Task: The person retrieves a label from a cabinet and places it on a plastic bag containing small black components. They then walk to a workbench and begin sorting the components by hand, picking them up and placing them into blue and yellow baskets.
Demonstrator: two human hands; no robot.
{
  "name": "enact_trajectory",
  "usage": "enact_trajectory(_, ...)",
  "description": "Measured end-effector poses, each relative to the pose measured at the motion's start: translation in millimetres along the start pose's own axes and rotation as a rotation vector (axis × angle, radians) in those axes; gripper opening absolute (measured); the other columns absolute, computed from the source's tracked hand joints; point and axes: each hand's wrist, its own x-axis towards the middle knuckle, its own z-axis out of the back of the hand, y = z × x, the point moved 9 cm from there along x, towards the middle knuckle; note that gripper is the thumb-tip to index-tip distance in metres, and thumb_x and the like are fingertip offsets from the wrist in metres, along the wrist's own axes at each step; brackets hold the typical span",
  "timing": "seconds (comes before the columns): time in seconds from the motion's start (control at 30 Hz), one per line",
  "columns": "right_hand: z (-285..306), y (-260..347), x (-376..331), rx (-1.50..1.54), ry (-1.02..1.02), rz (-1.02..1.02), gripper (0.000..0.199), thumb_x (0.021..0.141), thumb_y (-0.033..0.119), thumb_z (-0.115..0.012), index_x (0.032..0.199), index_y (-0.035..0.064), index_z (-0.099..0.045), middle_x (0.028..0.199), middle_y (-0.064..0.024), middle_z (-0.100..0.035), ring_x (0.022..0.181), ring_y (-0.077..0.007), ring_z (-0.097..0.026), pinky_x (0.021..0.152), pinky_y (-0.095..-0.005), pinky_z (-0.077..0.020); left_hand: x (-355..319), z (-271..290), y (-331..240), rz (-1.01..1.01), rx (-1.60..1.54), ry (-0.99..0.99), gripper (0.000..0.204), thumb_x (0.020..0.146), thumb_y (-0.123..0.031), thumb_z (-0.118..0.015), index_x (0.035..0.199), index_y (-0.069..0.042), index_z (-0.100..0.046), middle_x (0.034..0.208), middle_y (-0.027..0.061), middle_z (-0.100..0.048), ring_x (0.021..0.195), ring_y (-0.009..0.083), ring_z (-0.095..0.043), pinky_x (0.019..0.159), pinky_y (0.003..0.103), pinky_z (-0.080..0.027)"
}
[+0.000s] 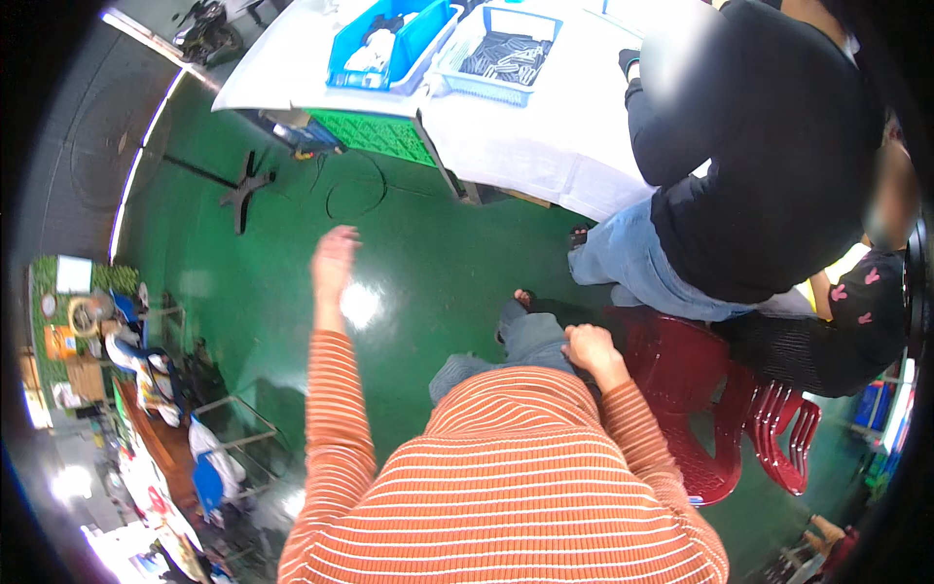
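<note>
My left hand (336, 261) is held out over the green floor, its fingers loosely stretched and touching nothing. Beside my right thigh, my right hand (590, 348) is curled into a loose fist, and nothing shows sticking out of it. That hand is nearest to a dark red plastic chair (671, 365) on my right. Ahead stands a table with a white cover (545, 131). On it are a blue bin (416, 44) with white and dark items and a light blue basket (506, 92) holding many small dark strips.
A person in a black top (769, 146) stands at the table on the right; another person's dark top (871, 302) is behind. Cables (355, 200) lie on the floor below the table, near a fan's black stand (245, 192). A cluttered table (146, 438) lines the left.
</note>
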Motion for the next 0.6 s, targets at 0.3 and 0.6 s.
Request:
enact_trajectory(0.3, 210, 56, 156, 0.307, -0.332, 0.142, 0.021, 0.083, 0.022, -0.06, 0.099, 0.0086, -0.061, 0.091, -0.0132, -0.064, 0.085, -0.0333, -0.062, 0.073, -0.043, -0.0497, 25, -244, -90, -0.193, 0.173, 0.756, 0.024, 0.086, -0.009, -0.055, 0.109, -0.006, -0.062, 0.107, 0.0121, -0.063, 0.101, 0.0268, -0.06, 0.088, 0.034, -0.047)
enact_trajectory(0.6, 190, -22, 223, 0.518, -0.348, -0.214, 0.022, 0.082, 0.021, -0.06, 0.101, 0.0091, -0.061, 0.094, -0.0124, -0.063, 0.088, -0.0325, -0.061, 0.078, -0.0414, -0.0477, 223, -247, -139, -0.572, 0.273, 0.633, 0.024, 0.079, 0.001, -0.057, 0.101, -0.005, -0.063, 0.101, 0.0128, -0.063, 0.098, 0.0296, -0.059, 0.085, 0.037, -0.048)
